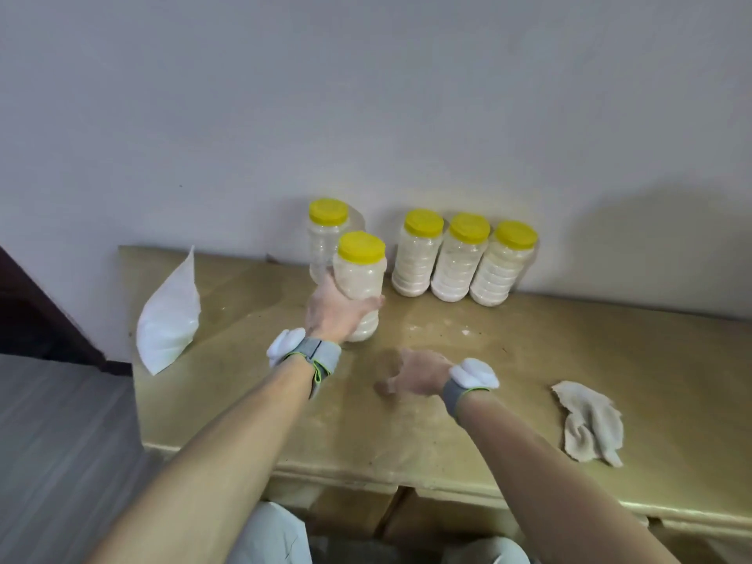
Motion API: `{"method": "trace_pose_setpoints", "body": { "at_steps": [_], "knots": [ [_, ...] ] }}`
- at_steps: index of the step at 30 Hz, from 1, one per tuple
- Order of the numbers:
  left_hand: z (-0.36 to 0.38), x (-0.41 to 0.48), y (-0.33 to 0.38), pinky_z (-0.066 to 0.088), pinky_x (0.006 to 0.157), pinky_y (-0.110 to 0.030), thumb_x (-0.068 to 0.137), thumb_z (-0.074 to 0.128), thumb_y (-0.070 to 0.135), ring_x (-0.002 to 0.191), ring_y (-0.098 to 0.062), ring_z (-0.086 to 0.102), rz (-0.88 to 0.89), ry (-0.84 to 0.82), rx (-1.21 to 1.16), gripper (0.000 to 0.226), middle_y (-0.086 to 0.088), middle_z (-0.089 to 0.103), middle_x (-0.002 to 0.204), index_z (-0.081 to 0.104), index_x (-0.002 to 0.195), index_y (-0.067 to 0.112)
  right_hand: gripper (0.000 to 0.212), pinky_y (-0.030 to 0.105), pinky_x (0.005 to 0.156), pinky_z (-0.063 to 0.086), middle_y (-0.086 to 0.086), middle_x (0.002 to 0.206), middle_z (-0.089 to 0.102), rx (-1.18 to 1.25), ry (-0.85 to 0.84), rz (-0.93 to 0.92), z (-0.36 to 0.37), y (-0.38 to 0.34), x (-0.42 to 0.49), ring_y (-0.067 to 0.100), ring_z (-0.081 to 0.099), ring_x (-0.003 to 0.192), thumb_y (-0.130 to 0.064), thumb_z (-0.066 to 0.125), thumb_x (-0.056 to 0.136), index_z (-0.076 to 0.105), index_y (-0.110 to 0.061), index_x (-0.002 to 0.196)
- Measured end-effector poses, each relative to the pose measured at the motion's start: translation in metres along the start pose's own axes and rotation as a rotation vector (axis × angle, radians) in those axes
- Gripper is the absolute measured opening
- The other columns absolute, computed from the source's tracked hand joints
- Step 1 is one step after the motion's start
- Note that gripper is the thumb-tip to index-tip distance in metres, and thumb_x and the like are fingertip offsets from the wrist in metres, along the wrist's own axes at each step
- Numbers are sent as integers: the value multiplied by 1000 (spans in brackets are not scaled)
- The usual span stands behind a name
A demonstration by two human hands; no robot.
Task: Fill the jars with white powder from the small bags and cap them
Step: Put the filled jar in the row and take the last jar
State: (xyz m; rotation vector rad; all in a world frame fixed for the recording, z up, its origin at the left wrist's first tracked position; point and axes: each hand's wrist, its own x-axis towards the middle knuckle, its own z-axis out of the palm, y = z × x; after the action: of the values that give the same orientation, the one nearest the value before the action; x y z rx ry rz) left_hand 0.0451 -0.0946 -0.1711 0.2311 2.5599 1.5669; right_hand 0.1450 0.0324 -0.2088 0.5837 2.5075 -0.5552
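Observation:
My left hand [335, 309] grips a powder-filled jar [360, 278] with a yellow cap, holding it round its lower half near the middle of the table. Behind it stands a capped jar [325, 234] that looks empty. Three capped, filled jars [462, 258] stand in a row against the wall to the right. A white bag of powder [171, 315] lies at the table's left edge. My right hand [415, 372] hovers low over the tabletop, fingers relaxed, holding nothing.
The wooden table [529, 360] carries traces of spilled powder near the jars. A crumpled beige cloth [592, 425] lies at the right front. The wall is directly behind the jars. The floor drops off to the left of the table.

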Motion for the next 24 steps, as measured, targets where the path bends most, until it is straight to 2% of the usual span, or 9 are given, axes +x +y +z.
{"method": "trace_pose_setpoints", "body": {
  "at_steps": [2, 6, 10, 13, 15, 16, 18, 22, 24],
  "knots": [
    [13, 15, 8, 37, 88, -27, 68, 90, 41, 119, -29, 59, -27, 18, -47, 82, -5, 62, 131, 46, 135, 22, 68, 31, 72, 50, 1, 104, 65, 11, -44, -14, -7, -2, 5, 22, 63, 85, -65, 73, 72, 61, -20, 121],
    [44, 47, 14, 44, 98, -34, 64, 92, 36, 122, -28, 58, -38, 57, -116, 82, -6, 62, 131, 49, 131, 16, 57, 32, 79, 50, 4, 90, 64, -86, -89, 2, -15, -3, 18, 26, 61, 87, -63, 72, 77, 67, -14, 106],
    [60, 62, 12, 40, 104, -40, 69, 90, 34, 130, -32, 48, -38, 99, -86, 87, -12, 51, 139, 43, 138, 10, 62, 33, 90, 48, 7, 124, 65, -160, -93, -28, -8, -13, 22, 27, 63, 110, -55, 67, 86, 62, -12, 129],
    [68, 67, 9, 35, 107, -40, 76, 85, 33, 136, -34, 41, -13, 116, -43, 91, -16, 42, 147, 36, 148, 10, 51, 32, 92, 46, 9, 125, 63, -199, -144, -38, -15, -20, 20, 25, 59, 102, -44, 60, 96, 60, -7, 130],
    [70, 68, 7, 34, 109, -42, 82, 81, 35, 138, -36, 39, -9, 121, 7, 88, -17, 35, 151, 33, 151, 13, 47, 34, 91, 46, 12, 106, 62, -206, -174, -28, -19, -25, 19, 26, 56, 95, -43, 57, 98, 64, -1, 117],
    [70, 69, 6, 34, 109, -43, 84, 79, 35, 138, -37, 38, -3, 121, 33, 85, -17, 33, 152, 33, 152, 14, 43, 36, 88, 45, 10, 92, 58, -212, -194, -24, -21, -28, 19, 26, 52, 91, -42, 55, 99, 64, -1, 102],
    [71, 73, 3, 35, 109, -44, 86, 77, 35, 138, -37, 39, 13, 126, 68, 80, -16, 32, 152, 35, 152, 17, 41, 34, 79, 41, 5, 73, 49, -207, -225, 8, -23, -31, 20, 26, 49, 84, -42, 56, 97, 53, -8, 74],
    [78, 77, 1, 39, 101, -41, 91, 71, 17, 128, -34, 48, 16, 181, 84, 64, -16, 48, 139, 40, 146, 12, 40, 34, 78, 45, 2, 71, 52, -170, -256, 37, -28, -31, 21, 26, 54, 78, -45, 64, 91, 51, -13, 70],
    [80, 75, 1, 41, 91, -37, 89, 68, 11, 117, -31, 54, 5, 217, 44, 49, -13, 56, 126, 46, 132, 8, 40, 34, 81, 47, 2, 72, 52, -185, -265, 28, -29, -32, 18, 26, 54, 80, -46, 62, 91, 52, -12, 72]
  ]
}}
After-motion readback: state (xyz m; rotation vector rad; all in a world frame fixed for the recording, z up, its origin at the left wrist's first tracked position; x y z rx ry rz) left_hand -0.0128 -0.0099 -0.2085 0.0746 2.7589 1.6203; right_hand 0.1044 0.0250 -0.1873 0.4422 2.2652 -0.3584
